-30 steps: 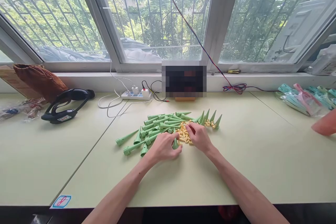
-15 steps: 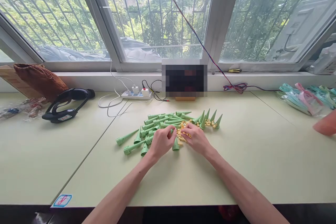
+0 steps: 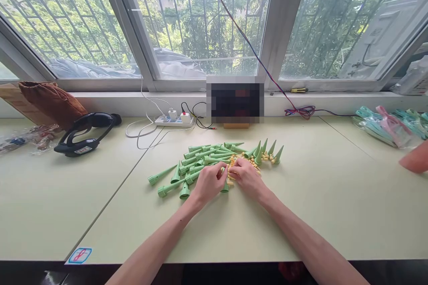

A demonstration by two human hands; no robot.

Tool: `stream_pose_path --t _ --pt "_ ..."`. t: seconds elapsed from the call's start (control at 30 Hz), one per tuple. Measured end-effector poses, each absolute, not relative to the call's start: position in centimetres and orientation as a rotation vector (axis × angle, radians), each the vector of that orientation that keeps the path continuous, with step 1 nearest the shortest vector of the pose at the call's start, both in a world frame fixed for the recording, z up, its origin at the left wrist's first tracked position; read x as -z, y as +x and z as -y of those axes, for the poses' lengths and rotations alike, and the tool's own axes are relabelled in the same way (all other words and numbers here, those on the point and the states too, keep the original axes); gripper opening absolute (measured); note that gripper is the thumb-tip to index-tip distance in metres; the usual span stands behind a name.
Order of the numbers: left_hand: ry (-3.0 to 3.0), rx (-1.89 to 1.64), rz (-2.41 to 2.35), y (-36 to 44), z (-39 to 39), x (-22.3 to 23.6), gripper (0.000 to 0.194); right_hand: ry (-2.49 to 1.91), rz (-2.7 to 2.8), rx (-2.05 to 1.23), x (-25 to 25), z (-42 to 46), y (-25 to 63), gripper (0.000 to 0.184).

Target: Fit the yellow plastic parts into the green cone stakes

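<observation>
A pile of green plastic cone spikes (image 3: 200, 158) lies on the pale green table (image 3: 301, 213), with small yellow plastic pieces (image 3: 249, 162) scattered beside it. Several green cones (image 3: 267, 149) stand upright at the pile's right end. My left hand (image 3: 209, 184) is closed around one upright green cone (image 3: 224, 187) at the front of the pile. My right hand (image 3: 245, 178) meets it fingertip to fingertip, pinching what looks like a small yellow piece (image 3: 230, 174) at the cone's top.
A black headset (image 3: 85, 133) and a brown bag (image 3: 50, 102) sit at the left. A white power strip (image 3: 172, 120) with cables lies by the window sill. Bagged teal and pink clips (image 3: 388, 127) are at the right, near another person's hand (image 3: 416, 160).
My left hand rose from lying flat on the pile and closed on one cone. My right hand came off the yellow pieces and drew in against it.
</observation>
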State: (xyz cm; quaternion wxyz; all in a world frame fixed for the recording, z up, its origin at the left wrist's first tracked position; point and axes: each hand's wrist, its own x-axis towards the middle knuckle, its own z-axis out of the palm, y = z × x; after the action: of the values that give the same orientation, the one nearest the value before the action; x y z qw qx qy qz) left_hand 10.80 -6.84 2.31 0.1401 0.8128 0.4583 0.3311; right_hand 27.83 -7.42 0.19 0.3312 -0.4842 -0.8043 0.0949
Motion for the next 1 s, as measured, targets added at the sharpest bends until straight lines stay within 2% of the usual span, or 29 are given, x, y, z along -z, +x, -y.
stream_pose_path --t 0.37,0.67,1.0 --pt "2.329 -0.989 -1.326 10.8 6.8 -2.3 0.02 -1.295 2.055 -0.243 0.1 7.1 28.1 0.018" --pt "2.243 -1.132 -1.299 10.7 6.5 -2.5 0.025 -1.109 1.928 -0.363 -1.0 7.5 28.0 0.014" --pt "2.212 -1.123 -1.206 10.9 6.6 -2.3 0.023 -1.054 1.917 -0.407 -1.1 7.7 27.8 0.013"
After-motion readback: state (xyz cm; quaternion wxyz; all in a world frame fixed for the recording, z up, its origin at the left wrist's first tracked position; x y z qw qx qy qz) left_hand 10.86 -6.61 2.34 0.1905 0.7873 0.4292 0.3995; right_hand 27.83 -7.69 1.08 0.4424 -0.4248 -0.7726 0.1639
